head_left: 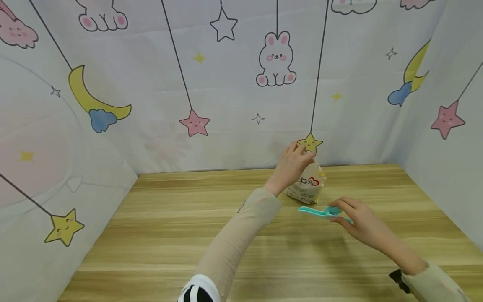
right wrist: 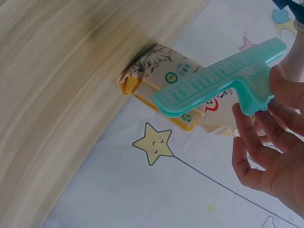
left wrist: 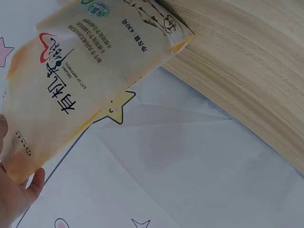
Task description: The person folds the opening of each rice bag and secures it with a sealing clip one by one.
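A pale paper food bag [head_left: 306, 193] with a red heart and dark lettering stands near the table's back edge. My left hand [head_left: 289, 167] grips its top end; in the left wrist view the thumb and fingers of the left hand [left wrist: 19, 199] close on the bag's [left wrist: 95, 71] upper edge. To the right and nearer, my right hand [head_left: 364, 222] holds a teal bag clip [head_left: 317, 212] above the table. The right wrist view shows the clip [right wrist: 204, 85] pinched at its handle end by the right hand [right wrist: 282, 164], its long ridged bar overlapping the bag [right wrist: 156, 64].
The wood-grain table [head_left: 170, 226] meets a white cloth backdrop [head_left: 234, 84] printed with stars, moons and rabbits right behind the bag. Cloth sides [head_left: 445, 167] also stand along the table's right and left. A black strap [head_left: 400, 280] sits by the right sleeve.
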`<action>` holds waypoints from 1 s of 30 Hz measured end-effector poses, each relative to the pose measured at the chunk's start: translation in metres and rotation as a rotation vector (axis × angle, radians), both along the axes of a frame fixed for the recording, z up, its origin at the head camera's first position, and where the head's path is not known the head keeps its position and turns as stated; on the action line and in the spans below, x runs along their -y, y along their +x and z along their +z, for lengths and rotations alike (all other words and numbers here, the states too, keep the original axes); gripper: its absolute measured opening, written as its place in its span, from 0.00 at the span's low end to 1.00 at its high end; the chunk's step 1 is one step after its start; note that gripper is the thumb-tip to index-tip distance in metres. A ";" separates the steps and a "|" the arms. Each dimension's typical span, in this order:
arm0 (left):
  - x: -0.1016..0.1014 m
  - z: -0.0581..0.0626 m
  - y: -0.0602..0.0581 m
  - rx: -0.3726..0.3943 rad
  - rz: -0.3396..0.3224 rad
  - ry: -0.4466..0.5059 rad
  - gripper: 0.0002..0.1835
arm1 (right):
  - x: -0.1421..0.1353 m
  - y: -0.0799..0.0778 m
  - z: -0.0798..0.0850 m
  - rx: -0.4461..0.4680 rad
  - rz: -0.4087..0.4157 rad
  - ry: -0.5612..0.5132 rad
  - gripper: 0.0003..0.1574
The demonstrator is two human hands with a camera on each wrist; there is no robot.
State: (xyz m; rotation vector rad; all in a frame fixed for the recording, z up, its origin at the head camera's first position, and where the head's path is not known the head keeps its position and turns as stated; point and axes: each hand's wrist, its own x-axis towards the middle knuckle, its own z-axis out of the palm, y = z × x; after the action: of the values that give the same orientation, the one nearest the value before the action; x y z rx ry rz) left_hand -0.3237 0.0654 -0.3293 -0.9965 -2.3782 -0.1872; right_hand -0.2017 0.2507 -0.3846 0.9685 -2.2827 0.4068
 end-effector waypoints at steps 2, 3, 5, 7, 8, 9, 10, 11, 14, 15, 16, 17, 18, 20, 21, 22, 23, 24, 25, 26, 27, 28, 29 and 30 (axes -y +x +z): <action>0.000 -0.001 0.000 -0.005 -0.004 0.006 0.15 | -0.001 0.000 0.001 0.004 -0.011 0.000 0.26; 0.001 -0.001 0.000 -0.009 -0.003 0.007 0.15 | -0.001 0.001 0.002 0.005 -0.019 0.000 0.26; 0.001 -0.001 -0.001 -0.012 -0.002 0.010 0.15 | -0.001 0.001 0.003 0.014 -0.033 -0.008 0.26; 0.002 -0.002 -0.001 -0.012 -0.001 0.013 0.15 | -0.001 0.001 0.004 0.019 -0.046 -0.022 0.27; 0.002 -0.002 0.000 -0.013 0.001 0.014 0.15 | -0.002 0.001 0.005 0.023 -0.054 -0.032 0.27; 0.002 -0.002 -0.001 -0.013 0.002 0.016 0.15 | -0.002 0.000 0.005 0.025 -0.062 -0.042 0.27; 0.002 -0.002 -0.001 -0.014 0.002 0.017 0.15 | -0.003 0.000 0.005 0.026 -0.068 -0.056 0.27; 0.002 -0.002 -0.001 -0.016 0.002 0.017 0.15 | -0.003 -0.001 0.006 0.024 -0.076 -0.069 0.28; 0.001 -0.003 0.000 -0.024 0.002 0.019 0.15 | -0.004 -0.003 0.006 0.014 -0.102 -0.105 0.27; 0.001 -0.003 -0.001 -0.025 0.001 0.019 0.15 | -0.005 -0.004 0.006 0.008 -0.109 -0.114 0.27; 0.001 -0.004 -0.001 -0.027 -0.001 0.019 0.14 | -0.005 -0.004 0.007 0.001 -0.116 -0.122 0.27; 0.001 -0.004 -0.001 -0.029 -0.003 0.019 0.14 | -0.005 -0.005 0.007 -0.006 -0.123 -0.129 0.27; 0.001 -0.004 -0.001 -0.029 -0.005 0.019 0.14 | -0.005 -0.005 0.007 -0.011 -0.127 -0.133 0.27; 0.001 -0.004 -0.001 -0.027 -0.008 0.018 0.14 | -0.005 -0.007 0.008 -0.024 -0.132 -0.143 0.26; 0.001 -0.005 -0.001 -0.028 -0.006 0.015 0.14 | -0.005 -0.007 0.008 -0.031 -0.133 -0.150 0.26; 0.002 -0.005 -0.001 -0.026 -0.004 0.013 0.14 | -0.005 -0.008 0.008 -0.036 -0.137 -0.157 0.26; 0.002 -0.005 -0.001 -0.026 -0.001 0.011 0.14 | -0.005 -0.009 0.008 -0.043 -0.141 -0.164 0.26; 0.002 -0.006 -0.001 -0.028 0.003 0.008 0.15 | -0.006 -0.009 0.009 -0.050 -0.145 -0.170 0.26; 0.002 -0.006 -0.001 -0.030 0.007 0.006 0.15 | -0.006 -0.010 0.009 -0.055 -0.152 -0.177 0.26; 0.002 -0.006 -0.001 -0.032 0.010 0.005 0.15 | -0.006 -0.011 0.009 -0.059 -0.159 -0.184 0.26; 0.003 -0.006 -0.001 -0.035 0.013 0.007 0.15 | -0.006 -0.011 0.009 -0.063 -0.166 -0.189 0.26; 0.003 -0.006 -0.001 -0.038 0.016 0.009 0.15 | -0.006 -0.012 0.010 -0.065 -0.175 -0.195 0.25; 0.003 -0.006 -0.001 -0.043 0.018 0.011 0.15 | -0.007 -0.013 0.010 -0.067 -0.182 -0.201 0.25; 0.003 -0.007 -0.001 -0.045 0.020 0.014 0.15 | -0.007 -0.014 0.010 -0.068 -0.188 -0.207 0.24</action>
State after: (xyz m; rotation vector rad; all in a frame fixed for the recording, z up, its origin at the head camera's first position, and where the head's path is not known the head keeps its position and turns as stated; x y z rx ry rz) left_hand -0.3246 0.0624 -0.3358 -0.9605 -2.3420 -0.1723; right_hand -0.2154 0.2578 -0.3748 0.6495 -2.1964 0.5091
